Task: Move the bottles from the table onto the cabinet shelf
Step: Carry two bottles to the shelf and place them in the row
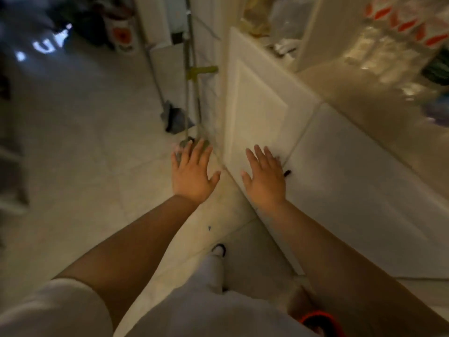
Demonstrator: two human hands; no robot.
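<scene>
No bottle can be picked out with certainty; blurred clear plastic items point(386, 57), possibly bottles, sit on the cabinet shelf point(352, 93) above and to the right of the open white cabinet door point(257, 110). No table is in view. Both hands are empty, fingers straight and spread: the left hand point(192, 173) hovers just left of the door's lower edge, the right hand point(264, 178) lies in front of the door's lower corner, near a small dark handle point(287, 172) on the neighbouring closed door point(352, 198). The open door juts into the walkway, so an arm or hip could knock it while passing. Left of the door stand a mop pole point(190, 76) and a grey dustpan point(176, 119) on the tiled floor point(85, 142), a tripping risk
</scene>
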